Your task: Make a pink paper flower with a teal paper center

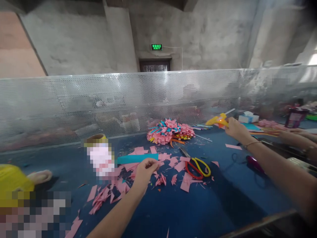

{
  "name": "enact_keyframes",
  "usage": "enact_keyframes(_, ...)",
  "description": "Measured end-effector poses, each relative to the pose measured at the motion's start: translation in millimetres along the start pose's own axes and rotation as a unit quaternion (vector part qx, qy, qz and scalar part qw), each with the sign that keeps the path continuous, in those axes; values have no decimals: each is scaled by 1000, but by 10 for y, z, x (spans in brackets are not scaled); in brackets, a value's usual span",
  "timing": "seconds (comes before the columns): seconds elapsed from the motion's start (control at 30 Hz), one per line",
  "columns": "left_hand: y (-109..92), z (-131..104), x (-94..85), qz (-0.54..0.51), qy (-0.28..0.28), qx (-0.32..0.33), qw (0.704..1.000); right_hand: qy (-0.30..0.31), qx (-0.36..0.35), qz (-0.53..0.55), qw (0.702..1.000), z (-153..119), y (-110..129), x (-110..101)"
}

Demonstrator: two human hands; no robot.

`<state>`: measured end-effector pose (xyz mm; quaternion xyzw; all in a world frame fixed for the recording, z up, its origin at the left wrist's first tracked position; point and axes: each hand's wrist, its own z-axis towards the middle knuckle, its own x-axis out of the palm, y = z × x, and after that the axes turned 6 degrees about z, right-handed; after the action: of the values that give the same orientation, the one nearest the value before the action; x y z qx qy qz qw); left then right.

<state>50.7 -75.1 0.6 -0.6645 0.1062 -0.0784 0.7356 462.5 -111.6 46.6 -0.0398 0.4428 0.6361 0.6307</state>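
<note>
My left hand (146, 170) is closed over the table, fingertips pinched at the right end of the blue paper strips (136, 159); what lies between them is too small to make out. Out to the right, my right hand (234, 128) grips a yellow glue gun (218, 120) with a small orange light, its nose pointing left. Pink paper pieces (185, 182) lie scattered around my left hand. Scissors (196, 168) with red and yellow handles rest between the two hands. Behind them sits a pile of pink and blue paper flowers (170, 130).
A pixelated roll (99, 158) stands left of my left hand. At the far left is a yellow object (15, 180). A perforated metal panel (119, 99) borders the table's back. A tissue box (248, 117) and another person's hand (294, 137) are at the right.
</note>
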Motion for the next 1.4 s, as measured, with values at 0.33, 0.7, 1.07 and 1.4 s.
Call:
enact_keyframes(0.33, 42, -6, 77, 29, -14, -17, 999, 219, 69, 439, 869, -1147, 1156, 729)
enact_keyframes(0.7, 47, 29, 51, 62, -12, -2, 998, 184, -128, 102, 969, -1431, 1187, 821)
enact_keyframes(1.07, 69, 12, 86, 15, -8, -35, 999, 201, -176, 27, 963, -1410, 1161, 836)
enact_keyframes(1.4, 35, -3, 86, -9, 7, -61, 998, 221, -169, 36, 960, -1393, 1190, 791)
